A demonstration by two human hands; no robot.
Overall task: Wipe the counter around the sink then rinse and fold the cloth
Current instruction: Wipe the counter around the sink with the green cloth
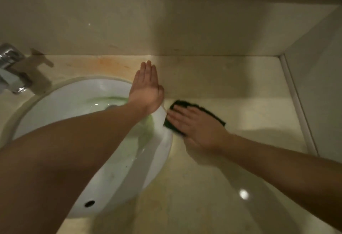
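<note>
A dark green cloth (211, 113) lies flat on the beige counter (240, 89), just right of the white sink (114, 163). My right hand (194, 124) presses down on the cloth with fingers spread, covering most of it. My left hand (146, 85) is flat, fingers together, held at the sink's far right rim and holding nothing. The left forearm crosses over the basin. A greenish tint shows in the water near the drain (111, 107).
A chrome faucet (11, 67) stands at the far left behind the sink. An orange stain (103, 63) marks the counter behind the basin. A beige wall (166, 26) runs along the back and a side wall (318, 85) closes the right.
</note>
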